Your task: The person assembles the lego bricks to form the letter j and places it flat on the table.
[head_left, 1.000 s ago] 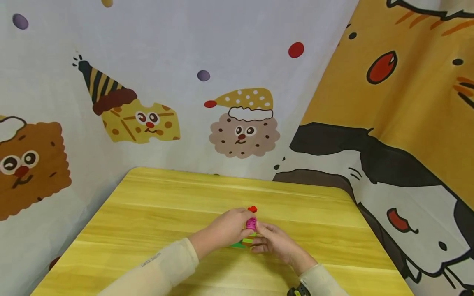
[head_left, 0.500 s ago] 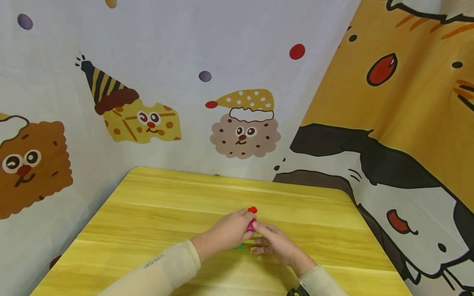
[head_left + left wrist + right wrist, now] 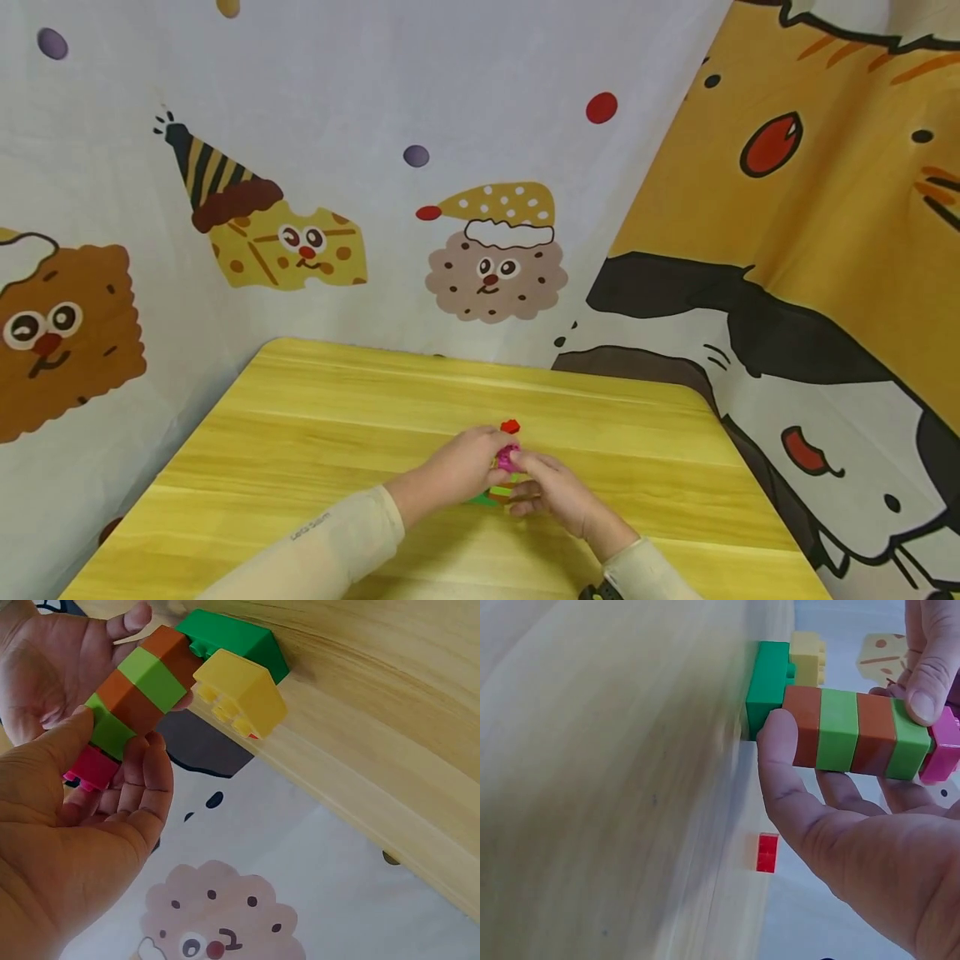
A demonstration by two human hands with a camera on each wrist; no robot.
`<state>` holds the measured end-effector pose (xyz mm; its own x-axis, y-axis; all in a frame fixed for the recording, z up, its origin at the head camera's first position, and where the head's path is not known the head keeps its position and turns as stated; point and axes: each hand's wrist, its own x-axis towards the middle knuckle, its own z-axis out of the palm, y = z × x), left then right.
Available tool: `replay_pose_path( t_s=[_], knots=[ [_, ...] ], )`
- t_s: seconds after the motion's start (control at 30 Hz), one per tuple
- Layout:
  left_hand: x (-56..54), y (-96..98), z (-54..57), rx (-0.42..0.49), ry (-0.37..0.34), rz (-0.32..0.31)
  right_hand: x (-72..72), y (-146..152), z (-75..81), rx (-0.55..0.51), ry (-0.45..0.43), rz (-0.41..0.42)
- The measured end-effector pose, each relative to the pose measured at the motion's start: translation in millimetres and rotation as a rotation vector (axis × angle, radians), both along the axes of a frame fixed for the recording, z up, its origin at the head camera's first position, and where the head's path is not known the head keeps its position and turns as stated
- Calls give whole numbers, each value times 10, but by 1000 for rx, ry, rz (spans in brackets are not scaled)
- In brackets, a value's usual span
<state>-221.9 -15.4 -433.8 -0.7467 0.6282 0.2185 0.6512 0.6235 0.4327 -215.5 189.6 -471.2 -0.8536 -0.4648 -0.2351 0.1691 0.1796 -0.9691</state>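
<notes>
A tower of toy building bricks stands on a dark green brick (image 3: 769, 682), its orange and light green bricks (image 3: 838, 731) alternating under a pink brick (image 3: 507, 457) at the top. A yellow brick (image 3: 241, 686) sits on the green one beside the tower. My left hand (image 3: 467, 460) grips the upper part, thumb against the top light green brick (image 3: 111, 735) and fingers on the opposite side. My right hand (image 3: 566, 500) has its thumb at the pink brick and its fingers curved round the lower tower, one fingertip at the lowest orange brick (image 3: 804, 724).
A loose red brick (image 3: 510, 426) lies on the wooden table (image 3: 337, 400) just beyond the hands. A cartoon-printed cloth (image 3: 322, 108) hangs behind the table's far edge and along its right side.
Both hands stay at the tower with small shifts. The pink brick shows more between them now than half a second ago. The red brick has kept its place.
</notes>
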Motion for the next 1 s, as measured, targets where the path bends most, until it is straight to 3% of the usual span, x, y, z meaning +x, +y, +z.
replay_pose_path(
  t_s=[0.27, 0.4, 0.57, 0.73, 0.83, 1.0],
  knots=[
    [4, -17, -37, -22, -1, 5, 10, 5, 9, -11, -13, -5],
    [27, -121, -80, -36, -22, 44, 4, -3, 2, -14, -28, -12],
    [53, -428, -219, -85, -80, 102, -11, -32, -6, -40, -39, -13],
    [59, -693, -405, -117, -94, 83, -17, -55, -13, -62, -55, -43],
    [52, -758, -482, -92, -89, 66, -15, -64, -15, -69, -64, -63],
    [36, -741, -521, -44, -54, 65, -4, -94, -6, -90, -74, -72]
  ],
)
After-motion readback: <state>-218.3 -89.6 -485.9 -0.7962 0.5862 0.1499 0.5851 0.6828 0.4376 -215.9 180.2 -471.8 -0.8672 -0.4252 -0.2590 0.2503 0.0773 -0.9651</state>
